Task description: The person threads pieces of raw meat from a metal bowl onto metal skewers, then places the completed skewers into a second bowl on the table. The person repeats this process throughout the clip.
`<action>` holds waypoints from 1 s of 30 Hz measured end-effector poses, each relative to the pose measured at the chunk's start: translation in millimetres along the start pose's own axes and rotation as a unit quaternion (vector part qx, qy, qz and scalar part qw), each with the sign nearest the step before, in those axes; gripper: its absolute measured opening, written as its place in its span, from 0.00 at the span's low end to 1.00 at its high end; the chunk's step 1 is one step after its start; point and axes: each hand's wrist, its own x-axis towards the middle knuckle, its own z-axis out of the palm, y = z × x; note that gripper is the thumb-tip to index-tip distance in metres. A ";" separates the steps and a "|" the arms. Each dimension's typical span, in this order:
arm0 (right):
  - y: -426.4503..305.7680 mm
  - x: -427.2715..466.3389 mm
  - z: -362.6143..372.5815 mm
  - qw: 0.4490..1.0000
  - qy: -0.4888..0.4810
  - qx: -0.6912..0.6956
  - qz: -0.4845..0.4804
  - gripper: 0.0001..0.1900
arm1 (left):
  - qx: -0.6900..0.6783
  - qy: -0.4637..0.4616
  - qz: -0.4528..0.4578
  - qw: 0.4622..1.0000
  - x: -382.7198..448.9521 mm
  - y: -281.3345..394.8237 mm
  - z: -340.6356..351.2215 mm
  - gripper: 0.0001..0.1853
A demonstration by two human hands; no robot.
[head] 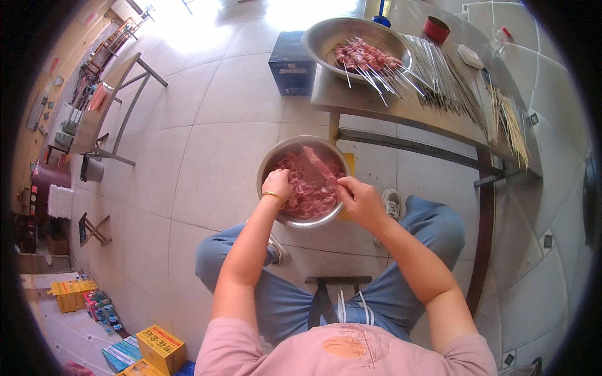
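Observation:
Between my feet a round metal bowl holds many thin pieces of raw red meat. My left hand, with a gold-coloured bangle at the wrist, dips into the left side of the bowl. Its fingers are curled against the meat, and their tips are hidden. At the bowl's right side, my right hand pinches the lower end of a long, narrow strip of raw meat. That strip slants up and left above the pile. Whether a skewer runs inside it is unclear.
A metal table at upper right bears a wide basin of skewered meat, loose metal skewers, bamboo sticks and a red tin. Beside it stands a dark blue box. Yellow cartons sit at lower left.

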 end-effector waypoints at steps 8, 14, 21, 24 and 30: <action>-0.5 0.2 1.1 1.000 -0.007 -0.008 -0.003 0.07 | -0.388 -0.108 -0.147 0.903 -3.4 4.8 -31.4 0.15; 0.7 0.3 6.3 1.000 -0.018 -0.002 -0.001 0.07 | -0.750 -0.125 -0.173 0.626 -10.9 9.6 -62.4 0.10; -1.5 -1.5 10.7 0.999 -0.042 -0.001 0.007 0.08 | -0.819 -0.092 -0.116 0.555 -21.8 31.2 -96.1 0.14; -4.3 -2.7 12.5 0.998 -0.056 0.008 -0.004 0.09 | -0.812 -0.048 -0.120 0.569 -22.3 29.5 -102.6 0.15; -9.8 -6.5 12.5 0.994 -0.105 -0.005 -0.007 0.08 | -0.827 0.018 -0.148 0.541 -23.4 19.4 -105.3 0.11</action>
